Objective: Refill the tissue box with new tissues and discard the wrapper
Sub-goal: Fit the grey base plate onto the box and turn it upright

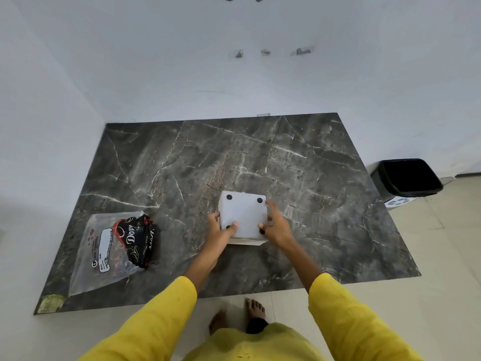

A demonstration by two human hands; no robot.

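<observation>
Both hands, left hand (221,230) and right hand (276,226), clamping upturned tissue box (243,217) mid-table (325,178); emptied-looking wrapper (109,251) near left edge, undiscarded.

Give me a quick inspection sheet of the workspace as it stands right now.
Surface: dark marble-look table, set into a white wall corner.
Job's things: white tissue box upside down, black pads on its base facing up; clear plastic wrapper at the table's left, flattened, printed end crumpled.
Clutter: nothing seen.
Grippers: left hand and right hand both grip the box by its sides.
Cables: nothing seen.
Surroundings: open black-lined bin on the tiled floor, right of the table; person's bare feet below the table's edge.
</observation>
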